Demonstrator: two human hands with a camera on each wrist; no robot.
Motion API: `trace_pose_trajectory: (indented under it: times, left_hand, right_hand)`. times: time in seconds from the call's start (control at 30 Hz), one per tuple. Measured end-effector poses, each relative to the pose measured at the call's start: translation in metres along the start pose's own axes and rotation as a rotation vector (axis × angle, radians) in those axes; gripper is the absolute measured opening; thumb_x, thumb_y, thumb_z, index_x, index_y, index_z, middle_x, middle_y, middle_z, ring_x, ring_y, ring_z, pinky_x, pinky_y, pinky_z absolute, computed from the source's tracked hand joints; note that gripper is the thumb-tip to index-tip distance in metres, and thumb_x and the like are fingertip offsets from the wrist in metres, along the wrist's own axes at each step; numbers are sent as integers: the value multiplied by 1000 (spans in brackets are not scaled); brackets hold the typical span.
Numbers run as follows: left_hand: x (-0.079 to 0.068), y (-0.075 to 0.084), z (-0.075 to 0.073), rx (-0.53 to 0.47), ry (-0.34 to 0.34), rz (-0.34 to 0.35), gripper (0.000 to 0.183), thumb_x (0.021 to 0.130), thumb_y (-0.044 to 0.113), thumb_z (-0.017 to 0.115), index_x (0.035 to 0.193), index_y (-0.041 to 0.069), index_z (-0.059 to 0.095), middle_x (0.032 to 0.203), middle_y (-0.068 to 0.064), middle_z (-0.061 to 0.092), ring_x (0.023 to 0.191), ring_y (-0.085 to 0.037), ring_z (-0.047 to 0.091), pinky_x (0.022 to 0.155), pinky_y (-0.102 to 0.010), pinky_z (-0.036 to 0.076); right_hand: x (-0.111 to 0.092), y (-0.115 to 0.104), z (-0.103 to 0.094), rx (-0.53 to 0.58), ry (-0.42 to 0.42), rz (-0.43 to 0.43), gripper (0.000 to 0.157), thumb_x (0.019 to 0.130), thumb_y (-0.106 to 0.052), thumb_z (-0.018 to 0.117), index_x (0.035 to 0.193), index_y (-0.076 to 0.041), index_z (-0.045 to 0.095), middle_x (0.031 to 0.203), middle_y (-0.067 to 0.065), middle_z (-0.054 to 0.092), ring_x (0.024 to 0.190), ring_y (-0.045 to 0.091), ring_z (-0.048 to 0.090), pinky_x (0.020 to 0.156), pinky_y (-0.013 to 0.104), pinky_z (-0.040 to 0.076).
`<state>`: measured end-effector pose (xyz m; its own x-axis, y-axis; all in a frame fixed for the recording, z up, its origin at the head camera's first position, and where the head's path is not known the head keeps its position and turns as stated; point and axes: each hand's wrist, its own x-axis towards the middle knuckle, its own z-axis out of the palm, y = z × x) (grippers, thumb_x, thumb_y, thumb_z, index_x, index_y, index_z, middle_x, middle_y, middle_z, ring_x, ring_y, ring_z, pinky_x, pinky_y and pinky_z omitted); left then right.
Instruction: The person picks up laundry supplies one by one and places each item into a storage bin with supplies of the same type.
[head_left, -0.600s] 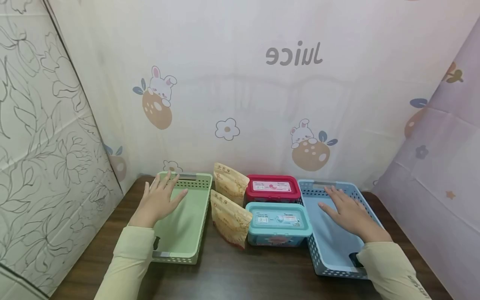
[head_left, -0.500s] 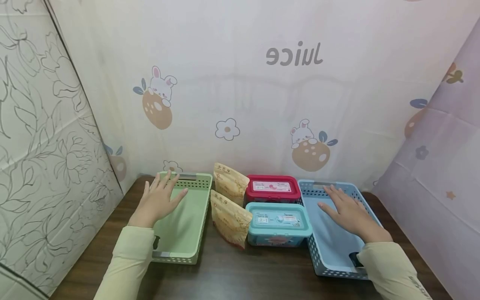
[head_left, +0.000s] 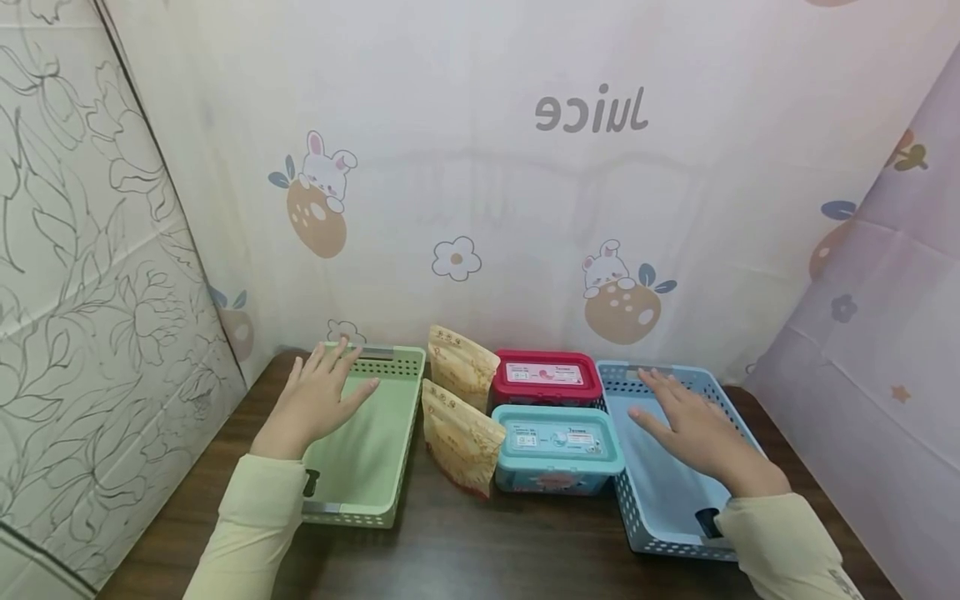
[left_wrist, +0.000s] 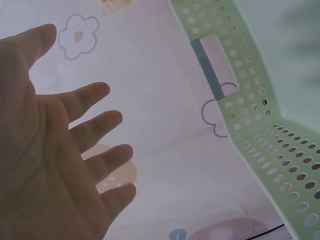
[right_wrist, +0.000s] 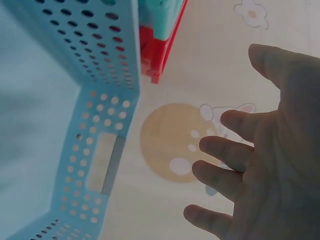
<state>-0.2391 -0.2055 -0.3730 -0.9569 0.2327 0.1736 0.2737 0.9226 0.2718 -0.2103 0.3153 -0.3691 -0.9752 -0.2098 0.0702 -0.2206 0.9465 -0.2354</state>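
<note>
My left hand [head_left: 311,406] hovers over the green basket [head_left: 367,467], its fingers spread and holding nothing. In the left wrist view that hand [left_wrist: 65,140] is apart from the basket's perforated wall [left_wrist: 240,65]. Over the blue basket [head_left: 652,467] is my right hand [head_left: 697,433], fingers extended, nothing in it. The right wrist view shows the same hand [right_wrist: 265,150] apart from the blue basket's end wall [right_wrist: 95,155]. Between the baskets stand two tan pouches, a rear pouch [head_left: 459,362] and a front pouch [head_left: 461,437], beside a red lidded box [head_left: 546,375] and a teal lidded box [head_left: 557,446].
Everything stands on a dark wooden table [head_left: 480,550]. A printed curtain [head_left: 465,192] hangs right behind the baskets, with a floral panel [head_left: 90,292] at the left and more cloth [head_left: 862,400] at the right. The teal box touches or nearly touches the blue basket.
Both hands have shifted only slightly; the right hand's fingers have moved a little to the left. The head view has tilted marginally. Baskets, pouches and boxes stay in place.
</note>
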Motion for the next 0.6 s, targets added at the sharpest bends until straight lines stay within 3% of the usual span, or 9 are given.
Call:
trace_pose_trajectory:
  times: [0.3,0.4,0.6]
  left_hand:
    - [-2,2,1,-28,65,75,62,101,46,55,144,2,51,147,-23,47,137,-43,40,113,-62,27]
    - [-2,3,5,-88,59,84,56,101,42,56,141,2,54,142,-21,53,133,-42,46,108,-60,36]
    - [-5,6,13,-269,46,115,47,102,35,58,135,2,60,135,-17,61,128,-40,52,105,-58,40]
  right_hand:
    - [-4,-15,0,8,19,-39,84,96,-64,49,158,-11,30,158,26,28,141,53,27,98,78,28]
    - [-6,-19,3,24,42,-67,79,98,-57,54,156,-8,34,157,26,31,139,53,30,98,76,32]
    - [-12,-31,9,88,59,-132,67,99,-42,61,150,-3,43,153,26,38,138,50,35,100,72,35]
